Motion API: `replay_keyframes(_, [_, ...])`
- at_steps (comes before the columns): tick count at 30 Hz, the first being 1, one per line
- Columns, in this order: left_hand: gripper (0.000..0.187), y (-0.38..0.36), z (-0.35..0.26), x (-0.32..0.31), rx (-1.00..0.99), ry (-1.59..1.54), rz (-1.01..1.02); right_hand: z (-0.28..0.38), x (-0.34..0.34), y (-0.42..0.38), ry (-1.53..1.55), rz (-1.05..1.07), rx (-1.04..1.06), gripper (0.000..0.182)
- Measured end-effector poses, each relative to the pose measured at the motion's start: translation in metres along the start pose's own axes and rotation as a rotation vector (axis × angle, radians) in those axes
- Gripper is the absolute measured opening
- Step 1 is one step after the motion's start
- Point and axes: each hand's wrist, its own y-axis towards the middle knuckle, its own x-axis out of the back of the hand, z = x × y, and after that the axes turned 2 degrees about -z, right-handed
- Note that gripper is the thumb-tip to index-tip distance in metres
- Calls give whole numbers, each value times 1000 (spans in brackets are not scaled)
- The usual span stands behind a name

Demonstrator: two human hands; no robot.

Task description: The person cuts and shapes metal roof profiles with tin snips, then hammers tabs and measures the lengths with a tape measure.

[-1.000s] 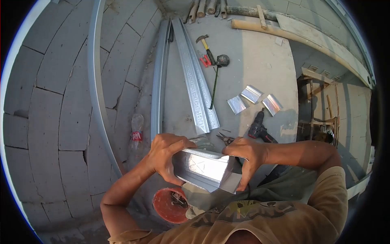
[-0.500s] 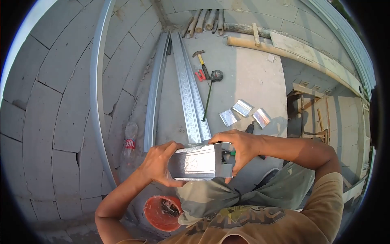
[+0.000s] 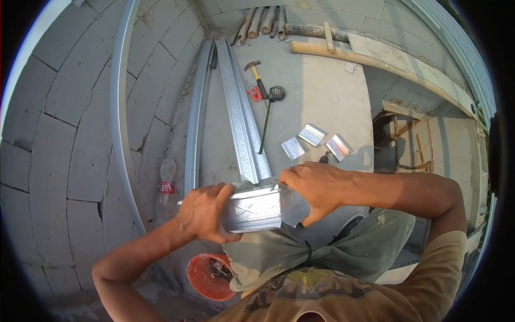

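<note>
A short piece of shiny metal channel (image 3: 252, 210) with an embossed pattern is held in front of my lap. My left hand (image 3: 205, 213) is closed round its left end, thumb below and fingers on top. At the right end, my right hand (image 3: 314, 189) grips the metal between thumb and fingers; part of this end is blurred. Three short cut metal pieces (image 3: 312, 134) lie on the floor beyond my right hand. Long metal channels (image 3: 244, 123) stretch away across the floor, with the green tape of a tape measure (image 3: 276, 93) beside them.
A hammer (image 3: 256, 75) lies near the tape measure. An orange bucket (image 3: 196, 279) with things inside stands by my leg, and a plastic bottle (image 3: 167, 185) lies near the left block wall (image 3: 53, 150). Bamboo poles (image 3: 370, 61) edge an opening at right.
My hands have moved apart somewhat, and the metal piece has turned slightly between them. The view has shifted a little, so the floor items appear further left.
</note>
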Motion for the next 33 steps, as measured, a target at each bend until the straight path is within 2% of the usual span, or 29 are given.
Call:
replay_keyframes(1, [75,1,5,-3,2,10,0,-7,-4,0,-2,-8,6,90])
replay_keyframes(3, [76,-6,13,-16,-98,-25,-199,-18,-22,0,89,-275,258,82])
replay_keyframes(7, [77,-9,31,-28,-128,-94,-278,-28,-44,14,205,-378,367,84])
replay_keyframes(9, [77,-11,40,-35,-220,-192,-348,-28,-61,24,362,-541,512,84])
replay_keyframes(13, [79,-11,52,-33,-279,-242,-357,-28,-96,51,518,-660,606,83])
replay_keyframes(15, [81,-12,43,-21,-181,-120,-188,-37,-94,52,514,-607,627,84])
replay_keyframes(16, [81,-9,36,-13,-186,-123,-194,-36,-85,49,507,-605,622,84])
replay_keyframes(18, [81,-4,19,2,1,-21,120,-28,-62,32,428,-348,439,82])
replay_keyframes(19, [81,-2,8,7,-8,-34,119,-23,-52,26,428,-342,425,82])
replay_keyframes(21, [80,2,-10,13,170,152,292,-9,-30,20,151,-58,115,88])
replay_keyframes(22, [80,2,-10,10,161,148,289,4,-19,17,55,27,-6,88])
replay_keyframes(25, [79,-3,3,-1,116,58,198,21,5,11,-24,92,-34,78])
replay_keyframes(26, [80,-8,9,-7,46,9,92,14,-2,9,-15,94,-34,78])
replay_keyframes(27, [81,-12,15,-13,-16,-37,-23,0,-13,10,56,-41,121,79])
replay_keyframes(28, [81,-15,21,-17,-9,-32,-28,-8,-18,13,123,-178,279,81])
replay_keyframes(29, [82,-18,26,-23,-76,-62,-139,-14,-24,17,124,-173,290,81])
replay_keyframes(30, [83,-23,31,-30,-140,-95,-244,-16,-31,21,186,-312,416,81])
replay_keyframes(31, [83,-25,35,-37,-127,-95,-238,-16,-38,26,251,-455,540,81])
replay_keyframes(33, [85,-25,47,-50,-269,-188,-440,-10,-57,42,335,-495,582,78])
